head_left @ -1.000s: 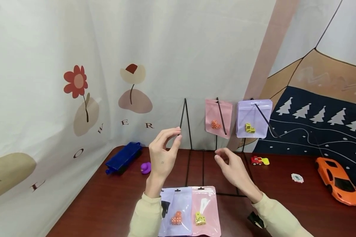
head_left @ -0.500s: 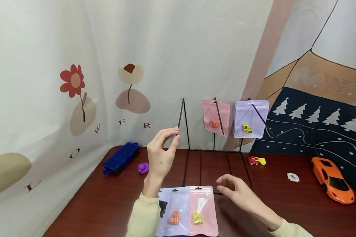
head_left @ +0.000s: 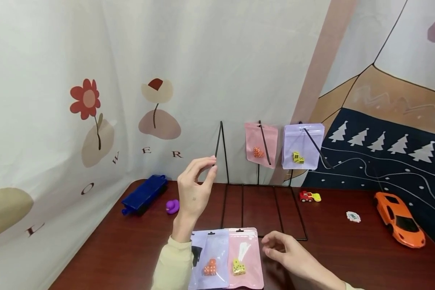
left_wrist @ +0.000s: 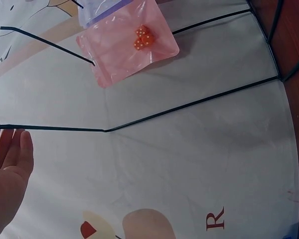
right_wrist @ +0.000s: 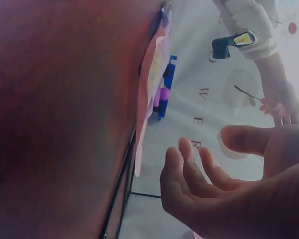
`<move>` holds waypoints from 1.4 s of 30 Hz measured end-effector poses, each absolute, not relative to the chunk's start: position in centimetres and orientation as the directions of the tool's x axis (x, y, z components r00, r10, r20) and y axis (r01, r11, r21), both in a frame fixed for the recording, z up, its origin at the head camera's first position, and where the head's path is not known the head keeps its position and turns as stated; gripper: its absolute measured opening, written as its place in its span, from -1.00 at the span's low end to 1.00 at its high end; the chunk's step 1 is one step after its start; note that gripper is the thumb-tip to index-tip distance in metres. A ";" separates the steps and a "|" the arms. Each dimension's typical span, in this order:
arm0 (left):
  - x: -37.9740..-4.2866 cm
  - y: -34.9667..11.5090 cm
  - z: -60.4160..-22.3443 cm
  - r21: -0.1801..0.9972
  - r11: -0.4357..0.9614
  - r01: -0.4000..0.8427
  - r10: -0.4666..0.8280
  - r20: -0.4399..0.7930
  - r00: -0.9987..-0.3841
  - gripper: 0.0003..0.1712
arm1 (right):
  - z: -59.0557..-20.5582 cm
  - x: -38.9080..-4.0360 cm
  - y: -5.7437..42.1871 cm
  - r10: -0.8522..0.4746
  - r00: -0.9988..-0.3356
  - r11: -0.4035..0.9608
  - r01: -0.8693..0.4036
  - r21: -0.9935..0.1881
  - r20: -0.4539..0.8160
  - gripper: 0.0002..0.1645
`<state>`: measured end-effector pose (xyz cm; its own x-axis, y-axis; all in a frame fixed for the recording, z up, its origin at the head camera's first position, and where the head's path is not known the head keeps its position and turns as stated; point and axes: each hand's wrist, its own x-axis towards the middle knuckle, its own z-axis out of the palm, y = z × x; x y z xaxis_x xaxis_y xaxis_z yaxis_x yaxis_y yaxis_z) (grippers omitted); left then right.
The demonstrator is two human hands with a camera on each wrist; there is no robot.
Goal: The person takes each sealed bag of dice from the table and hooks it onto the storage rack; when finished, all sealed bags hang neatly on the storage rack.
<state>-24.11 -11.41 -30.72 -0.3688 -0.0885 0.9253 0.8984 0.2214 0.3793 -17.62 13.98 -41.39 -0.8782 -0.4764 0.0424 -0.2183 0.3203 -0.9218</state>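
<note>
My left hand (head_left: 195, 189) pinches the front end of the leftmost hook (left_wrist: 55, 129) of a black wire display rack (head_left: 224, 161). No bag hangs on that hook. On the middle hook is a pink zip bag (head_left: 253, 137) with orange dice, and lilac bags (head_left: 313, 141), the front one with yellow dice, hang on the right one. Lying on the table are lilac bags (head_left: 219, 243), one with orange dice, overlapped by a pink bag (head_left: 253, 249) with yellow dice. My right hand (head_left: 291, 255), fingers loosely bent and holding nothing, is just right of that pink bag.
At the back left are a blue toy piece (head_left: 145, 194) and a purple rubber duck (head_left: 172, 206). Right of the rack stand a small red-and-yellow toy vehicle (head_left: 309, 196), a white chip (head_left: 353, 216) and an orange toy car (head_left: 398, 219). A printed curtain (head_left: 203, 80) hangs behind.
My right hand has come down from in front of the rack to beside the pink bag on the table. The left hand keeps its pinch on the hook, while the head view shifts slightly.
</note>
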 end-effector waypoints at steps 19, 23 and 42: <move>-24.2 -11.3 -30.7 0.388 0.216 0.896 -0.085 0.921 -0.379 -0.82 | -43.4 -17.3 14.3 -0.575 -0.807 0.275 -0.031 -0.961 -0.138 -0.81; -24.1 -11.4 -30.7 0.389 0.224 0.894 -0.082 0.921 -0.380 -0.82 | -43.7 -17.5 14.2 -0.605 -0.782 0.243 -0.004 -0.970 -0.149 -0.81; -24.1 -11.5 -30.7 0.382 0.222 0.897 -0.085 0.924 -0.372 -0.83 | -43.7 -17.4 13.6 -0.608 -0.773 0.226 0.046 -0.973 -0.178 -0.74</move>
